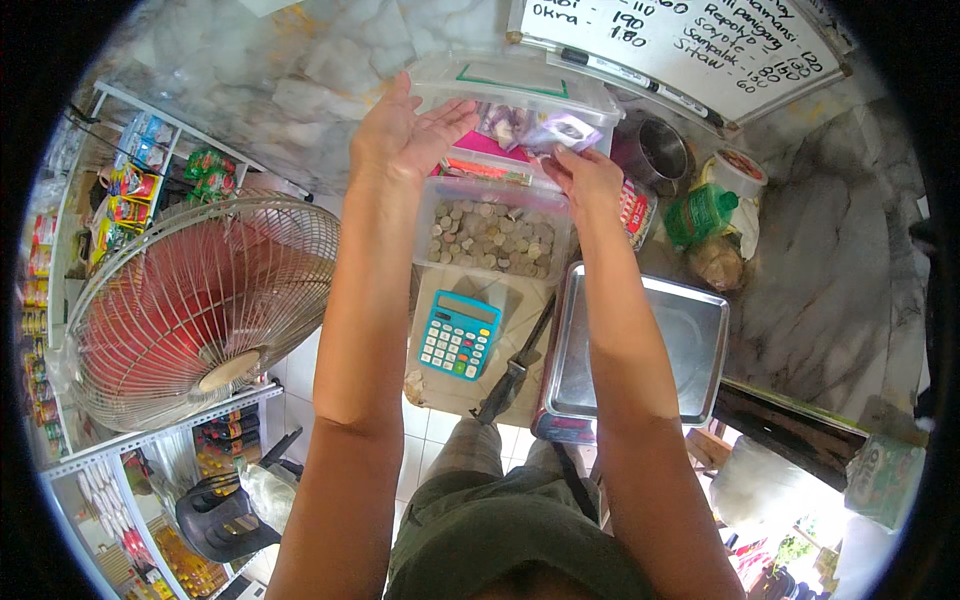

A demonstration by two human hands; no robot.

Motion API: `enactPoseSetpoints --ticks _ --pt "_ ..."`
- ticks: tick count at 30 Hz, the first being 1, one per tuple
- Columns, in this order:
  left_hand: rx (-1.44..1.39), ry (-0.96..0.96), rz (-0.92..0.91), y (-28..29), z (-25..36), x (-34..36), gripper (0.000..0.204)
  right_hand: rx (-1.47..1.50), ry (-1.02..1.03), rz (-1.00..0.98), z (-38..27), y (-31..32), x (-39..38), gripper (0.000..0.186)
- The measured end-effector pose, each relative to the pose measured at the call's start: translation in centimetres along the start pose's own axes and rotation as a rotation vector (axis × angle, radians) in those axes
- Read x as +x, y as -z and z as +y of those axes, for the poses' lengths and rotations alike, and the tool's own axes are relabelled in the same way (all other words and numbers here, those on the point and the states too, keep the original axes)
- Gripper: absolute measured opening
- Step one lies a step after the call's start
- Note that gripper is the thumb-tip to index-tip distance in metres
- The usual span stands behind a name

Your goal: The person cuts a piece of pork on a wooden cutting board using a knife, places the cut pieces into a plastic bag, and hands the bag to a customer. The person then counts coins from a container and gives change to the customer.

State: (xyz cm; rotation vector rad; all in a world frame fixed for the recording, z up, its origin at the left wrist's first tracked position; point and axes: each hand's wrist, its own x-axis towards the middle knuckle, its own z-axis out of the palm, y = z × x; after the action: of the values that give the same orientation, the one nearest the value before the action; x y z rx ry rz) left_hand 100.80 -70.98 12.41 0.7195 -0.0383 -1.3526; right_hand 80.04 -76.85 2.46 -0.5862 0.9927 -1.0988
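Observation:
My right hand (588,182) pinches a small purple-and-white packet (562,132) at the front of a clear plastic box (590,95). More small packets (500,122) and something bright pink show inside that box. At its left side my left hand (415,140) is raised, palm turned inward and fingers stretched out, holding nothing that I can see. Whether it touches the box is unclear. Just nearer, between my forearms, a clear tub full of coins (490,238) stands below the box. A blue calculator (460,335) lies in front of the tub.
A weighing scale (640,345) with a metal tray sits under my right forearm. Beside the calculator lies a black-handled tool (510,375). A large fan (210,310) stands left, before shelves of goods. At back right are a metal pot (655,150), a green bottle (700,213) and a whiteboard (680,60).

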Motion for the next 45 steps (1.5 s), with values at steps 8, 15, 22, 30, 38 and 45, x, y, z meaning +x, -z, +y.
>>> enactPoseSetpoints --ticks 8,15,22,30,38,45 --pt "0.059 -0.016 0.011 1.8 -1.1 -1.0 0.079 -0.442 0.303 0.129 1.7 2.6 -3.3 0.029" --pt "1.062 -0.400 0.252 12.9 -5.3 -1.5 0.073 -2.050 0.305 0.010 3.5 6.0 -4.0 0.028" --pt "1.785 -0.072 0.369 24.2 -7.5 0.4 0.062 -2.024 0.129 0.070 5.4 4.7 -2.1 0.024" --pt "1.120 -0.096 0.316 26.1 -7.5 -3.2 0.047 -1.769 0.228 0.126 5.5 3.0 -4.2 0.021" --pt "0.679 -0.116 0.281 22.6 -8.4 -9.3 0.042 -1.313 0.427 0.099 -0.5 2.8 -10.8 0.015" --pt "0.778 -0.141 0.034 13.9 -11.8 -15.3 0.038 -1.060 0.377 0.209 -7.1 12.3 -15.4 0.016"
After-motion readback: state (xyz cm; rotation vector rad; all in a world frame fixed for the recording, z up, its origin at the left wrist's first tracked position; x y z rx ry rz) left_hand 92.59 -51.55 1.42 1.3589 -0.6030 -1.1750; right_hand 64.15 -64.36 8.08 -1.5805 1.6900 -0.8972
